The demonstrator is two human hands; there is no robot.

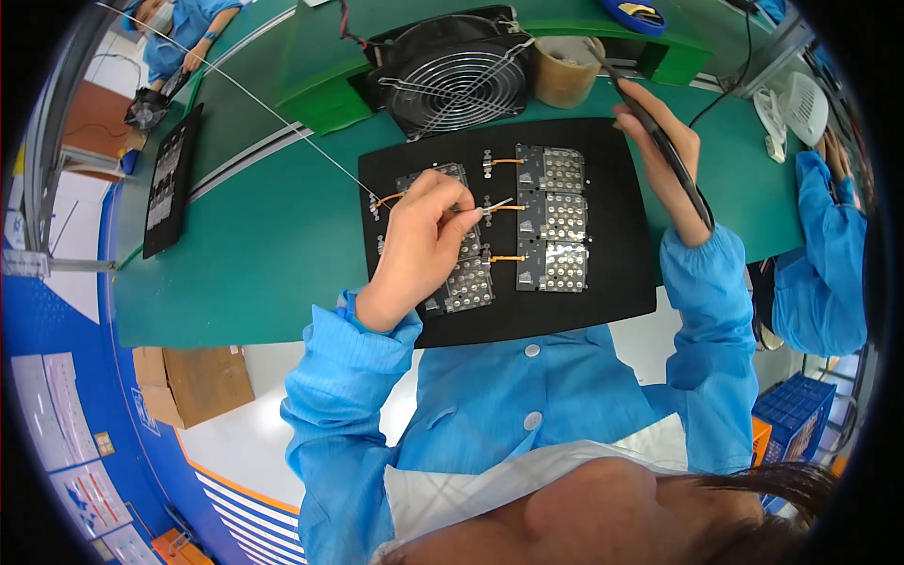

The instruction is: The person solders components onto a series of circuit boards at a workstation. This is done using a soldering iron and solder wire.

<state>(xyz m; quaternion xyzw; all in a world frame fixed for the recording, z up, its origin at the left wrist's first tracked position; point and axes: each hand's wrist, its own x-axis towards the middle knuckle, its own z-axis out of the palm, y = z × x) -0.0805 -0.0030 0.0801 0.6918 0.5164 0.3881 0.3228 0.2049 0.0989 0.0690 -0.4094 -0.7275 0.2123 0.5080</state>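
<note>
My left hand (424, 235) is closed in a pinch over the left column of circuit boards (470, 282), hiding part of them. From its fingertips sticks a thin silvery wire (499, 205), next to an orange lead; a fine strand runs from the upper left to behind this hand. My right hand (664, 146) is closed around a black pen-like soldering iron (652, 124) with a cable trailing past the wrist. The iron's far end is at the rim of a tan round pot (565, 75). Three boards with clear lens arrays (565, 217) form the right column, orange leads toward small metal connectors (488, 164).
A black mat (617, 254) lies under the boards on a green table (254, 292). Behind it stand a black fan with a wire guard (457, 85), a green shelf (325, 99) and a blue dish (633, 17). Another tray of boards (171, 184) is left. Co-workers sit nearby.
</note>
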